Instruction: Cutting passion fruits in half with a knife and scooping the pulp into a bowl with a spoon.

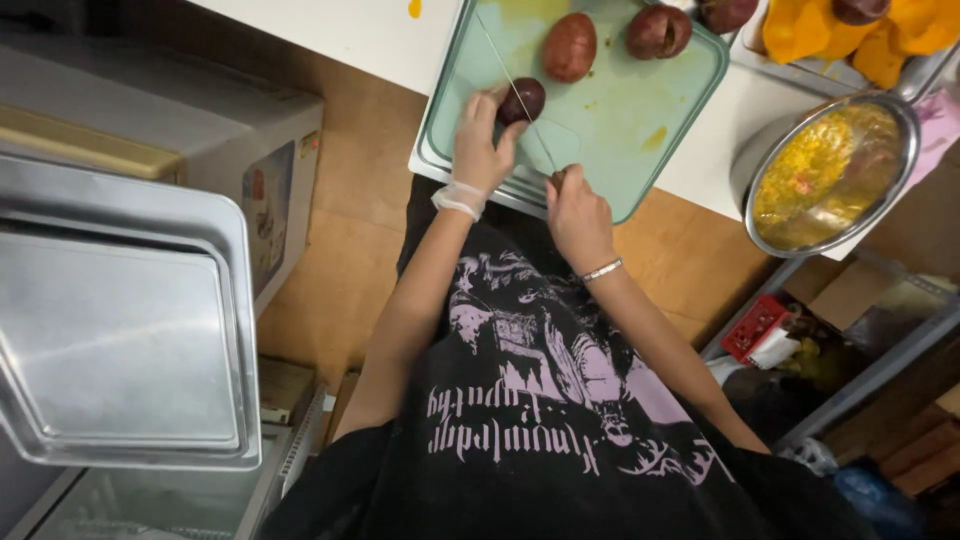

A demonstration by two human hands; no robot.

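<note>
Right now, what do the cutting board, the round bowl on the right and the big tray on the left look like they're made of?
Cutting board: likely plastic, a matte pale green sheet with rounded corners and yellow stains.
Round bowl: metal, probably stainless steel, judging by the thin shiny grey rim.
Big tray: also metal, brushed silver with soft reflections and a rolled rim.

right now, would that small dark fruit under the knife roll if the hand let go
Probably. The fruit looks round and smooth, so it could roll on the flat green board. The gloved left hand is steadying it, which suggests it needs holding. Juice smears on the board may make it slippery too. The right hand holds the knife.
</note>
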